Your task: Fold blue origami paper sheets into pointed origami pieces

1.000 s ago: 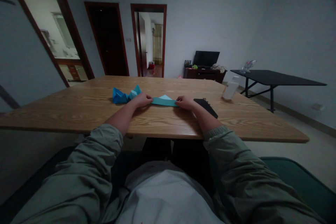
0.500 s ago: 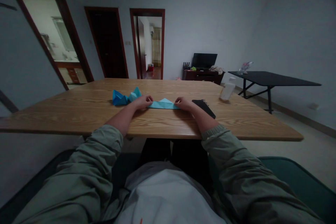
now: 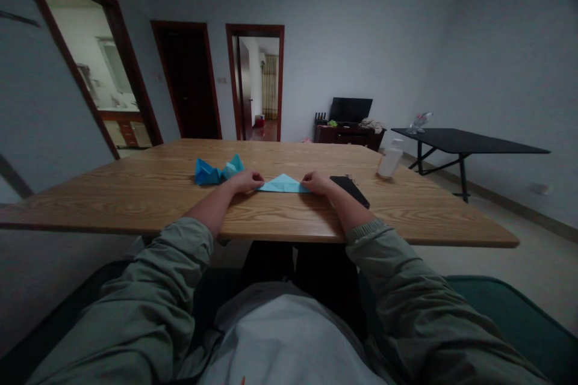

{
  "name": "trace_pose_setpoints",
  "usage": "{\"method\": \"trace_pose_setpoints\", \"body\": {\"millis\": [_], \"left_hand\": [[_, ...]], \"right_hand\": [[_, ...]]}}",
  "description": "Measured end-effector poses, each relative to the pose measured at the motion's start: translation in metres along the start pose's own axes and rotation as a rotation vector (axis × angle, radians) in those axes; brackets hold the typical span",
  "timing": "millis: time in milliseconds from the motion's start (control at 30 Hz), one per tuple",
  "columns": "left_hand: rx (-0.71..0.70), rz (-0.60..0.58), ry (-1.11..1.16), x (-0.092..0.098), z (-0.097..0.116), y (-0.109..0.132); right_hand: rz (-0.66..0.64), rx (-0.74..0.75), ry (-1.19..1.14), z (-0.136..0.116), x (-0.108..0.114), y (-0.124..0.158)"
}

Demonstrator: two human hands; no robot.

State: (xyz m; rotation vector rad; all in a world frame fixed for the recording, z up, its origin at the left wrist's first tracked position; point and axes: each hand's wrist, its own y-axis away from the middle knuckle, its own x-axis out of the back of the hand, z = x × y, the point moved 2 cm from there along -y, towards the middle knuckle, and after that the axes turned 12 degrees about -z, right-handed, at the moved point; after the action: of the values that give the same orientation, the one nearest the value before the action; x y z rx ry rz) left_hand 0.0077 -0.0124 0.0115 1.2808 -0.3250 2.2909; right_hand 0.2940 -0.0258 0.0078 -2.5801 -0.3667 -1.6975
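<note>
Left grip (image 3: 246, 181) and right grip (image 3: 320, 183), head view: fingers drawn together, I pinch one end of a light-blue folded paper (image 3: 283, 184) in each, left at nine o'clock, right at three, the clock being centred on the paper. It rests on the table (image 3: 280, 219) or just over it; I cannot tell which. Its long straight edge faces me, and its peak points to twelve. Between nine and ten o'clock sit a darker blue folded shape (image 3: 206, 173) and, just beside it, a paler blue folded shape (image 3: 233, 166), near my left grip. At three o'clock, past my right grip, lies a flat black object (image 3: 352, 190), partly blurred. Towards two o'clock, well apart, is a translucent bottle (image 3: 389, 162).
</note>
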Motion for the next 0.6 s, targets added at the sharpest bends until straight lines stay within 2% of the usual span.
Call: {"method": "trace_pose_setpoints", "body": {"millis": [333, 500, 600], "left_hand": [[-0.007, -0.046, 0.036, -0.002, -0.006, -0.004], [0.009, -0.126, -0.023, -0.002, -0.001, 0.000], [-0.008, -0.134, -0.064, -0.001, 0.003, 0.003]], "right_hand": [[0.006, 0.047, 0.006, -0.005, 0.000, 0.004], [0.028, 0.227, 0.087, -0.017, 0.000, 0.010], [0.015, 0.336, 0.158, -0.027, -0.001, 0.017]]}}
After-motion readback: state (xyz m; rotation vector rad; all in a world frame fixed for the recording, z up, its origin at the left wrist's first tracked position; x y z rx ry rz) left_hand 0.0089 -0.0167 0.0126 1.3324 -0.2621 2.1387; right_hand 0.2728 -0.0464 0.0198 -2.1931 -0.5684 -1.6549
